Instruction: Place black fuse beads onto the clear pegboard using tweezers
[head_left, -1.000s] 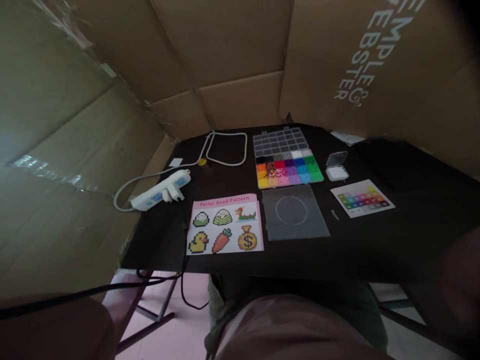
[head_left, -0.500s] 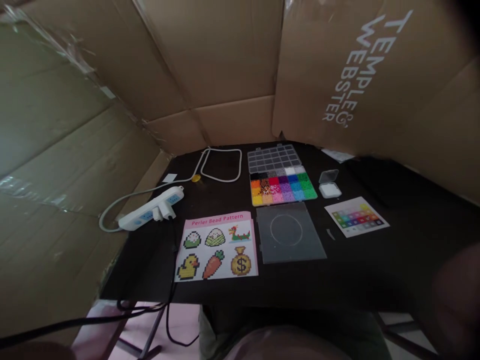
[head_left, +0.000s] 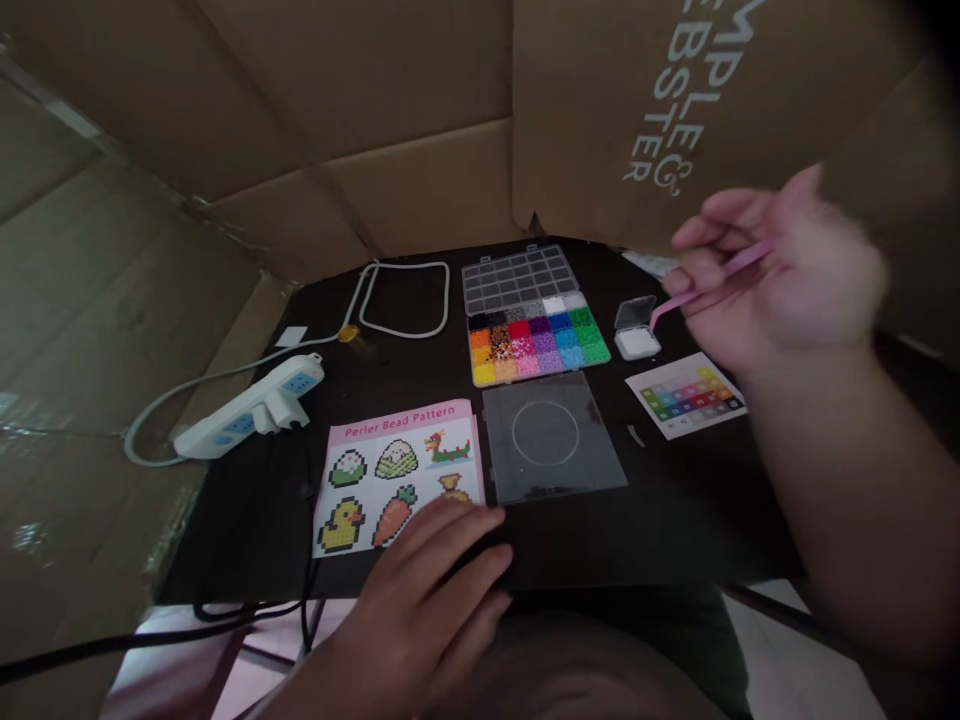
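Note:
My right hand [head_left: 780,275] is raised over the right side of the dark table [head_left: 697,510], pinched on pink tweezers [head_left: 705,278] whose tip hangs above a small open white case [head_left: 636,335]. My left hand [head_left: 427,600] lies at the table's near edge with fingers spread, its tips on the lower right corner of the Perler Bead Pattern sheet [head_left: 394,465]. A clear square pegboard [head_left: 551,435] lies right of the sheet. Behind it stands an open bead box [head_left: 532,330] with many coloured compartments. A colour chart card [head_left: 686,395] lies under my right forearm's edge.
A white power strip [head_left: 247,415] with a plug and a looped white cable [head_left: 405,300] lie at the left and back. Black cables hang off the near left edge. Cardboard walls [head_left: 420,120] enclose the table on the left, back and right.
Both hands have come into view: the right rose holding the pink tweezers, the left landed on the pattern sheet's corner. The camera shifted, so the table's contents sit more to the left.

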